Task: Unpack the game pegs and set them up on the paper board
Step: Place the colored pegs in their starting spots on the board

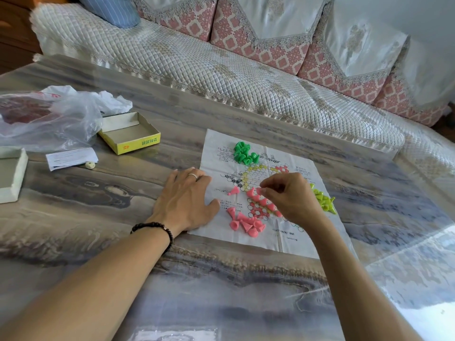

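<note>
A creased paper board [307, 232] with printed circles lies on the table. A heap of pink pegs [246, 223] sits on its near left part, and one pink peg [234, 191] lies apart. Several pink pegs [261, 200] stand in a row on the board's circles. Dark green pegs [243, 153] are piled at the far edge, and yellow-green pegs [325, 200] at the right. My left hand [187, 200] rests flat with spread fingers on the board's left edge. My right hand [293, 195] pinches a pink peg over the row.
An open yellow box [130, 135] stands at the left, beside a crumpled plastic bag [49, 116], a folded leaflet [71, 158] and a small die [89, 165]. A white box lid [9, 173] lies at the far left. A quilted sofa [197, 70] runs behind the table.
</note>
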